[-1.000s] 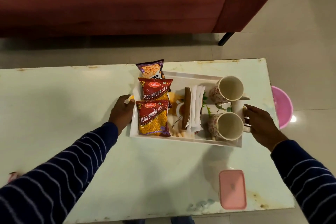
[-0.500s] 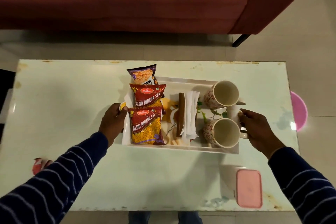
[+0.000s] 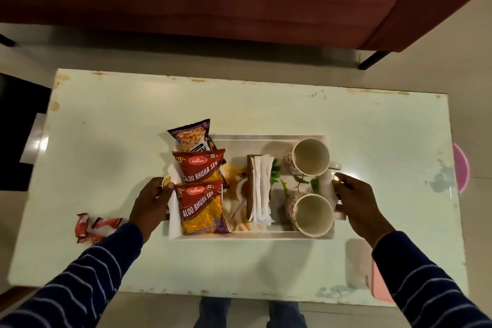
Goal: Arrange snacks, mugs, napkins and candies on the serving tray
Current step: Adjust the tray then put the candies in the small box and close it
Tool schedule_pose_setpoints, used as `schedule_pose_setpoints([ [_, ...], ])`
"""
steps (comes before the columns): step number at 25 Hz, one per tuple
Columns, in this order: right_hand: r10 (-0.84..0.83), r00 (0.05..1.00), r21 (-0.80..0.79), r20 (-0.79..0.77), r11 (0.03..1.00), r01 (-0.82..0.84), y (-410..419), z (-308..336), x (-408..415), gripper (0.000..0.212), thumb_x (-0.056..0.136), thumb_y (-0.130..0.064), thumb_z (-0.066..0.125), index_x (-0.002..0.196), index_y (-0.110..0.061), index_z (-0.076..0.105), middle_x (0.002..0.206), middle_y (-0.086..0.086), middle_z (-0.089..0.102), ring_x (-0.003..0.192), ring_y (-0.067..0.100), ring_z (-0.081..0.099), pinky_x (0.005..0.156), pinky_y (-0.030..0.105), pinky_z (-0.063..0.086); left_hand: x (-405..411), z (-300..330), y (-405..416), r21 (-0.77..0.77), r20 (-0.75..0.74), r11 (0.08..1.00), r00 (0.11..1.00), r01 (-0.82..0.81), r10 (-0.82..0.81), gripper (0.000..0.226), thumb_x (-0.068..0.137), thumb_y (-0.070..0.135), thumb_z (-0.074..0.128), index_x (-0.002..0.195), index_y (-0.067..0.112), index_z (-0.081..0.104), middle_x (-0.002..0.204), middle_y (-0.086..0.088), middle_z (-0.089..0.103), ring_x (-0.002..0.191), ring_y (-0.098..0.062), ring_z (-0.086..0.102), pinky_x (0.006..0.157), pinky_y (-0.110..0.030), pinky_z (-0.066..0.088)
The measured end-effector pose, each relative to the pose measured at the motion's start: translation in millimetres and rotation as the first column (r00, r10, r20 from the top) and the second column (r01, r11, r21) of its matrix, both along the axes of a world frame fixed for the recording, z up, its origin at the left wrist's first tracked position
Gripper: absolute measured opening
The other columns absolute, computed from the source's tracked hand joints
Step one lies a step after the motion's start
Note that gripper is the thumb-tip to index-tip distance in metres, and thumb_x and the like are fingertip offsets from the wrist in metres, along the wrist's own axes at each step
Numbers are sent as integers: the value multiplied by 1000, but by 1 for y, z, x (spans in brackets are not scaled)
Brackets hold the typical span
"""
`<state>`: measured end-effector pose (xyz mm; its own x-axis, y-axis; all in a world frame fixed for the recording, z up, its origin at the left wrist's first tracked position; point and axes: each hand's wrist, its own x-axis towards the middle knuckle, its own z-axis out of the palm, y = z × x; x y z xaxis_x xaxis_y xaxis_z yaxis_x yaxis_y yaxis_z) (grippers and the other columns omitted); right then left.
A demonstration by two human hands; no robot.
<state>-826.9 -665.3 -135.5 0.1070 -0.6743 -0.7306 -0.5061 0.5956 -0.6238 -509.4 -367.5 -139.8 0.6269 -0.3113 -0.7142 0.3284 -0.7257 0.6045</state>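
The fingers (image 3: 157, 196) of the left hand (image 3: 151, 205) curl around the left short edge of the white serving tray (image 3: 266, 234), thumb on top beside a small yellow-wrapped candy (image 3: 167, 182) at the rim; they are clamped on that edge. The right hand (image 3: 359, 205) grips the opposite short edge, its fingers (image 3: 343, 186) folded over the rim just beside the nearer mug (image 3: 310, 214). The tray thus lies between the two hands, on the pale table (image 3: 106, 141).

Inside the tray, next to the left fingers, two red Aloo Bhujia Sev packets (image 3: 202, 208) overlap one another, with a purple peanut packet (image 3: 193, 136) at the far end sticking out past the rim. In the middle a stack of white napkins (image 3: 262, 189) lies against a brown holder (image 3: 249, 189). On the right a second mug (image 3: 310, 156) stands beyond the first, both empty.

Outside the tray, red candy wrappers (image 3: 93, 228) lie on the table near the left sleeve (image 3: 80, 282), and a pink lidded box (image 3: 380, 285) sits partly hidden by the right sleeve (image 3: 431, 282).
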Motion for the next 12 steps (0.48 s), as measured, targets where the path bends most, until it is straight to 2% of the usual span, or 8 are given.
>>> schedule_pose_setpoints([
  [5, -37, 999, -25, -22, 999, 37, 2, -2, -1, 19, 96, -13, 59, 109, -14, 73, 92, 7, 71, 73, 21, 63, 70, 42, 56, 1, -2, -5, -9, 15, 1000, 1000, 11, -11, 25, 99, 43, 50, 114, 24, 55, 109, -10, 67, 98, -34, 66, 79, -58, 58],
  [9, -60, 997, -32, -51, 998, 58, 4, -4, -3, 22, 96, -15, 59, 112, -17, 73, 101, 11, 72, 81, 24, 62, 82, 55, 57, 2, -1, -14, -22, 17, 1000, 1000, 2, -2, 27, 99, 43, 50, 117, 24, 54, 109, -9, 67, 99, -34, 66, 80, -58, 57],
  [12, -69, 995, -33, -67, 997, 67, 3, -7, -6, 23, 95, -15, 59, 115, -14, 72, 102, 11, 71, 83, 24, 62, 85, 58, 56, 2, -1, -19, -22, 16, 1000, 1000, 6, -6, 30, 98, 44, 49, 119, 23, 54, 110, -10, 67, 100, -33, 66, 81, -58, 57],
])
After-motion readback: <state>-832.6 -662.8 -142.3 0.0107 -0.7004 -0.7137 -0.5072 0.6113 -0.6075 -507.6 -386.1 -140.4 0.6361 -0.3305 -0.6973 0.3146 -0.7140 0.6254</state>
